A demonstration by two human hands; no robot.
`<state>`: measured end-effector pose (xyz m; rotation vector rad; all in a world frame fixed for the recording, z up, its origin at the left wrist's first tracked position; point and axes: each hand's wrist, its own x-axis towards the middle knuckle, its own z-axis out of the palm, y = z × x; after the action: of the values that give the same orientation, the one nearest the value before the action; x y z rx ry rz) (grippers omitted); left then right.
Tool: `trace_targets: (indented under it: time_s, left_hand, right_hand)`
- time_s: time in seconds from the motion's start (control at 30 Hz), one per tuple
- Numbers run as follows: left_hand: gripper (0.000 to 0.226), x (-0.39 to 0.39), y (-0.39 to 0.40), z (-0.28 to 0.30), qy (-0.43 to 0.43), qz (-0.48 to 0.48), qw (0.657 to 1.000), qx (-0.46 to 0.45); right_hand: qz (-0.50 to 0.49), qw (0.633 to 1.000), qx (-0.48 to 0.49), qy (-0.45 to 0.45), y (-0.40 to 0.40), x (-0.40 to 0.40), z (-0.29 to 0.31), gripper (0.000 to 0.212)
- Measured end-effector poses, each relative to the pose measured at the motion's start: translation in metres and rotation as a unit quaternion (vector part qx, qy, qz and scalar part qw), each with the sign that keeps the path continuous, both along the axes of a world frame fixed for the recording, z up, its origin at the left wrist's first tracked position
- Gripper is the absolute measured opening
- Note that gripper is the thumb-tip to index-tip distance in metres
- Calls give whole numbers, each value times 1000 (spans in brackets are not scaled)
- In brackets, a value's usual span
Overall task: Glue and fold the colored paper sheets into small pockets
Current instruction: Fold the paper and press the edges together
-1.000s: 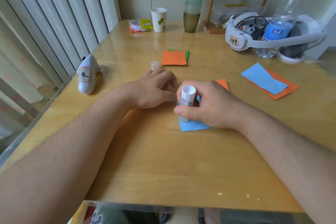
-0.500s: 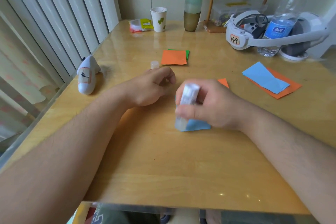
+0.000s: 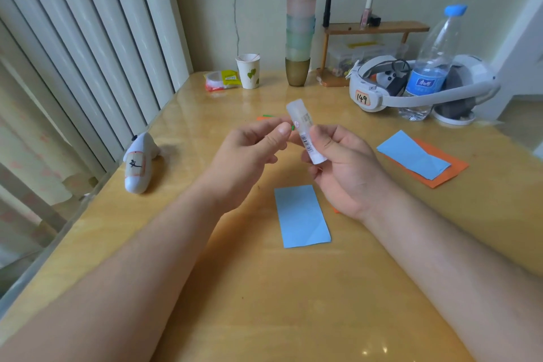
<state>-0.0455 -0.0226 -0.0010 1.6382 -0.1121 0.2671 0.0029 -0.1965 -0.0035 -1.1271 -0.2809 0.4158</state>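
Note:
My right hand (image 3: pixel 346 173) grips a white glue stick (image 3: pixel 305 134) and holds it tilted above the table, translucent capped end up. The thumb and forefinger of my left hand (image 3: pixel 249 153) pinch the stick's upper part from the left. Below the hands a folded blue paper (image 3: pixel 302 216) lies flat on the wooden table (image 3: pixel 264 303). An orange corner (image 3: pixel 335 210) peeks out under my right wrist. To the right a blue sheet (image 3: pixel 411 157) lies on an orange sheet (image 3: pixel 454 170). Slivers of orange and green paper (image 3: pixel 264 117) show behind my left hand.
A white toy figure (image 3: pixel 138 164) lies near the left edge. Along the back stand a paper cup (image 3: pixel 249 70), a snack packet (image 3: pixel 220 79), a tall cup stack (image 3: pixel 299 38), a small shelf (image 3: pixel 376 28), a headset (image 3: pixel 382 94) and a water bottle (image 3: pixel 432 67).
Both hands rose off the table. My right hand lifted the glue stick from the blue paper and turned it over; my left hand left the paper and came to the stick.

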Motion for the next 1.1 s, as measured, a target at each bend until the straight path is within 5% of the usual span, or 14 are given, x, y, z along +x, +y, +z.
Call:
trace_targets:
  time_s: [0.2, 0.3, 0.37, 0.47, 0.73, 0.87, 1.07, 1.1]
  left_hand:
    - [34, 1, -13, -3, -29, -5, 999, 24]
    - [30, 1, -7, 0, -61, 28, 998, 14]
    - [24, -1, 10, 4, -70, 76, 994, 19]
    - [8, 0, 47, -1, -59, 158, 979, 118]
    - [20, 2, 78, -22, 22, 280, 935, 215]
    - [10, 4, 72, -25, 72, 263, 929, 250]
    - [17, 1, 66, -21, 98, 255, 928, 253]
    - [38, 1, 67, -22, 105, 251, 929, 250]
  right_hand:
    - [13, 1000, 16, -14, 11, -2, -9, 34]
    - [-30, 994, -75, -78, 5, 3, -6, 44]
    - [-92, 951, -224, -191, -10, 13, -3, 35]
    - [-147, 838, -403, -337, -30, 29, -5, 1]
    - [-81, 715, -610, -330, -52, 50, -13, 30]
    - [-31, 699, -651, -293, -61, 54, -15, 57]
    - [-46, 757, -594, -270, -62, 56, -17, 28]
    - [-52, 772, -575, -266, -63, 56, -17, 27]
